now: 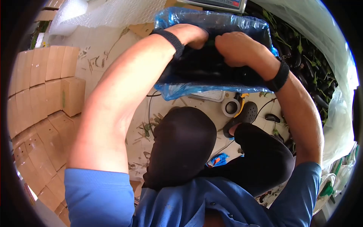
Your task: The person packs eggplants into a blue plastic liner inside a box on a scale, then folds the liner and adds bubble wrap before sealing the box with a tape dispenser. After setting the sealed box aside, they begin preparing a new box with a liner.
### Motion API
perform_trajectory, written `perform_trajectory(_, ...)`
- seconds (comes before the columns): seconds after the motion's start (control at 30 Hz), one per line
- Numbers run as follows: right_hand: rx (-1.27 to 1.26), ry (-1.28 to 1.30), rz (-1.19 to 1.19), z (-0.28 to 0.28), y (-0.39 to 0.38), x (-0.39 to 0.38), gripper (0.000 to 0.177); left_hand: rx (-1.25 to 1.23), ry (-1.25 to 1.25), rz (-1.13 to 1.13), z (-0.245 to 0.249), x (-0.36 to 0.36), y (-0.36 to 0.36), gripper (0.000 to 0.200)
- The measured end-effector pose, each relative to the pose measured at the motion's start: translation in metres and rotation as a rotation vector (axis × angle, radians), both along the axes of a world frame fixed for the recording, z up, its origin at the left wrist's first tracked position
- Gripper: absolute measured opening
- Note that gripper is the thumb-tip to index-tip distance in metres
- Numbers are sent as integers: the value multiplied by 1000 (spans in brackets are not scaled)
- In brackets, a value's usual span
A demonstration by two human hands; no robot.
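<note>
A box lined with blue plastic film [170,90] is in front of my knees. Dark, glossy contents that look like eggplants [211,73] fill it, though shadow blurs their shapes. My left hand [193,34] reaches down over the far left part of the box, its fingers hidden in the dark. Close beside it, my right hand [236,47] is curled, knuckles toward the left hand, against the dark contents. What its fingers hold, if anything, cannot be made out. Both wrists wear black bands.
Loose eggplants [310,70] are heaped at right beside translucent sheeting [340,117]. Cardboard boxes [39,70] are stacked at left, bubble wrap [109,17] behind. A digital scale display [227,3] shows at the top. A tape roll [230,108], cable and plant scraps lie on the floor.
</note>
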State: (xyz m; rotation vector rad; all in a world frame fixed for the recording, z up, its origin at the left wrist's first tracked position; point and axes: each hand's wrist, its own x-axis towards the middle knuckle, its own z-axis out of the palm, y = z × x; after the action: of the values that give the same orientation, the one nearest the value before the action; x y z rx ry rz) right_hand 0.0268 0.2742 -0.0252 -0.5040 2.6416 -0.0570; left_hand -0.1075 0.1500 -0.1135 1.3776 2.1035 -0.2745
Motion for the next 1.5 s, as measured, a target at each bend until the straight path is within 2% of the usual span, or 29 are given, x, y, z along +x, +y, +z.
perform_trajectory(0.07, 9, 8, -16, -7, 6, -2, 13, -148, -58, 109, 32, 13, 2, 32)
perform_trajectory(0.1, 16, 46, -43, -12, 5, 5, 16, -144, -62, 110, 30, 11, 1, 32)
perform_trajectory(0.17, 41, 38, -66, -15, 11, 5, 25, -347, -146, -1, 28, 2, 3, 46)
perform_trajectory(0.2, 47, 43, -67, -16, 13, 7, 25, -365, -112, -165, 9, 4, -2, 58)
perform_trajectory(0.27, 44, 64, -103, -23, 17, 15, 25, -429, 71, -156, -33, 15, -1, 58)
perform_trajectory(0.3, 41, 65, -105, -21, 16, 15, 25, -431, 72, -158, -29, 14, -1, 58)
perform_trajectory(0.4, 41, 71, -103, -17, 14, 18, 24, -396, -68, 10, -7, 6, 2, 45)
perform_trajectory(0.43, 42, 70, -91, -14, 12, 17, 24, -353, -18, 101, 28, 16, 2, 39)
perform_trajectory(0.47, 45, 72, -73, -12, 11, 16, 24, -371, 65, 98, 35, 18, 3, 31)
perform_trajectory(0.57, 29, 42, -62, -11, 9, 11, 24, -290, 152, 57, 37, 28, -3, 32)
perform_trajectory(0.63, 32, 41, -77, -9, 2, 16, 26, -226, 204, 188, 39, 34, -4, 30)
perform_trajectory(0.77, 77, 69, -120, -9, -6, 20, 27, -112, 177, 109, 43, 33, -9, 30)
perform_trajectory(0.8, 77, 71, -128, -12, -7, 19, 27, 62, 167, 22, 36, 28, -17, 27)
perform_trajectory(0.83, 8, 82, -113, -21, -7, 15, 25, 237, 155, -69, 31, 27, -21, 25)
perform_trajectory(0.93, -116, 83, -127, -67, -11, 0, 24, 291, 291, -46, 14, 31, -25, 33)
perform_trajectory(0.97, -174, 68, -162, -82, -13, -2, 24, 277, 238, -92, 13, 28, -26, 34)
perform_trajectory(1.0, -170, 79, -173, -89, -15, -7, 24, 184, 175, -41, 9, 29, -22, 30)
perform_trajectory(1.07, -175, -181, -146, -94, -20, -18, 20, 208, 212, -165, -2, 25, -29, 27)
perform_trajectory(1.17, -326, -67, -183, -111, -15, -12, 16, 22, 235, -221, 13, 22, -19, 19)
perform_trajectory(1.2, -380, -112, -200, -108, -12, -10, 15, 0, 180, -70, 4, 20, -19, 15)
perform_trajectory(1.23, -466, -26, -249, -106, -13, -5, 19, -169, 136, 94, -5, 20, -13, 21)
perform_trajectory(1.27, -517, 21, -286, -126, -16, -5, 25, -237, 116, -41, 17, 26, -9, 29)
perform_trajectory(1.3, -393, -91, -313, -124, -20, -8, 30, -314, 113, 30, 26, 33, -2, 36)
perform_trajectory(1.37, -378, -198, -249, -108, -21, -6, 26, -345, 68, 71, 24, 33, -6, 46)
perform_trajectory(1.43, -307, -218, -119, -47, -19, 13, 21, -329, 133, 68, 30, 41, -8, 52)
perform_trajectory(1.47, -369, -130, -49, -44, -20, 24, 20, -328, 133, 59, 35, 42, -3, 55)
perform_trajectory(1.5, -302, -114, -44, -24, -24, 34, 23, -345, 109, 41, 34, 35, 1, 58)
